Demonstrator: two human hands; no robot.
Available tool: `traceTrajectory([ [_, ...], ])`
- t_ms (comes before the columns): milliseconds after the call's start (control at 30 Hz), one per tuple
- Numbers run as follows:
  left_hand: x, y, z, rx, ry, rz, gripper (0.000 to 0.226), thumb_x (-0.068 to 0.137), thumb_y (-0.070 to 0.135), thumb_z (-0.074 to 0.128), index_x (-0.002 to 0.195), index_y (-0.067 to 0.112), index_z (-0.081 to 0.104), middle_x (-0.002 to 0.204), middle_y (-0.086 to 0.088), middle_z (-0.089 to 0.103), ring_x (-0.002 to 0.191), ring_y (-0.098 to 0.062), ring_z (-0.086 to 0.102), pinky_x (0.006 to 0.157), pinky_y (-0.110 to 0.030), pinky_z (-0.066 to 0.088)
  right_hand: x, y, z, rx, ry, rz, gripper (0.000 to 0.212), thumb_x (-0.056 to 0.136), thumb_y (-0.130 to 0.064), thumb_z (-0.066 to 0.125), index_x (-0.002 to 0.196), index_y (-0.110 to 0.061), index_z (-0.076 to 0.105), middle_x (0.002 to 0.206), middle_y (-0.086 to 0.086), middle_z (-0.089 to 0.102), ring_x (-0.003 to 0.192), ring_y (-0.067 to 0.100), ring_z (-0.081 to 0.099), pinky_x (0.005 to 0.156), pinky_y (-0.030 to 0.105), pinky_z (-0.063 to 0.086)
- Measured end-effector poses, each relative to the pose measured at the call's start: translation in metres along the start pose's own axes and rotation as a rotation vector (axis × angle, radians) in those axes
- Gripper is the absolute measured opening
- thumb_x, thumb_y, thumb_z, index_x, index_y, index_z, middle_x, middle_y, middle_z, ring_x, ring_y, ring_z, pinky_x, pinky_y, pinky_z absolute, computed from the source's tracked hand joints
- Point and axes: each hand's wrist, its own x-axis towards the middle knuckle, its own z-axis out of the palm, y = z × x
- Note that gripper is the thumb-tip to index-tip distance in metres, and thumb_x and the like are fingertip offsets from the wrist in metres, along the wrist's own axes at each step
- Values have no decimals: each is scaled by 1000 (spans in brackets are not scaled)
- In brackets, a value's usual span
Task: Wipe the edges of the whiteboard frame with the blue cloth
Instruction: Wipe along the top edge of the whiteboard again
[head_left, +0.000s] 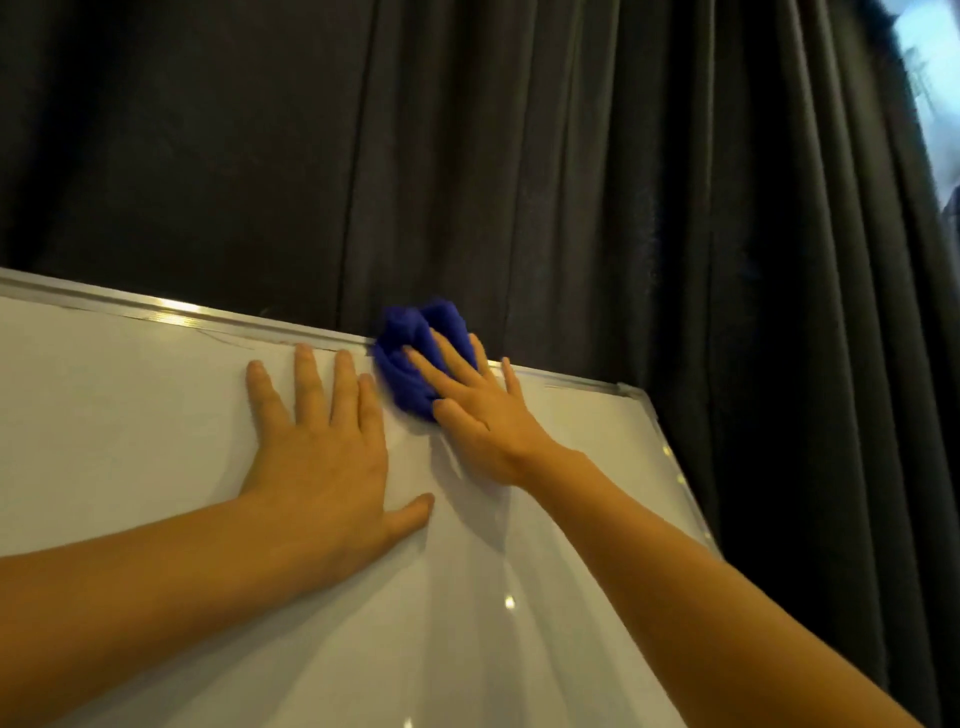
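The whiteboard (156, 415) fills the lower left, with a silver metal frame (171, 314) along its top edge and down its right side. A bunched blue cloth (410, 338) lies over the top frame edge. My right hand (478, 410) presses on the cloth with fingers spread across it, thumb at the cloth's lower end. My left hand (327, 441) rests flat on the white surface just left of the cloth, fingers apart and fingertips near the top frame.
A dark pleated curtain (571, 182) hangs behind and to the right of the board. The board's top right corner (631, 389) is close to my right hand. A bright window strip (930, 78) shows at the far right.
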Motion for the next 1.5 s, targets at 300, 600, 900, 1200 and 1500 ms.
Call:
traceTrajectory([
  [300,21,67,1,41,-82,45,119,69,90,6,150,5,-15,160,-23,-19,143,-54,-17,110,-74,-2,-14,86,2,74,59,382,57,97,-47,15,153,-45,2,166,-8,-9,149,34,-18,114,55,-18],
  [600,44,144,-2,-33,-147,-120,127,60,91,0,149,1,-16,159,-22,-23,143,-53,-18,114,-71,0,-59,235,-25,-63,24,410,59,103,-36,25,155,-39,-1,165,-6,-15,150,35,-15,118,57,-12],
  [900,71,191,-7,-44,-161,-239,120,59,91,-3,152,15,-16,162,-16,-17,144,-52,-12,109,-75,8,-51,180,-3,-86,128,-249,59,99,-56,24,154,-40,13,166,-7,8,151,33,-9,115,56,-17],
  [1200,71,227,-2,-17,-202,-195,119,48,90,-16,146,25,-31,157,-20,-30,139,-57,-23,108,-77,-3,-75,225,4,96,90,68,76,87,-74,13,155,-41,6,167,-3,-1,149,35,-18,116,46,-17],
  [1500,70,243,-5,-37,-200,-143,103,47,89,-18,123,29,-51,155,-19,-36,139,-55,-27,109,-76,-5,-62,253,-20,37,64,263,72,95,-67,18,156,-33,1,166,0,-8,148,37,-21,116,48,-20],
])
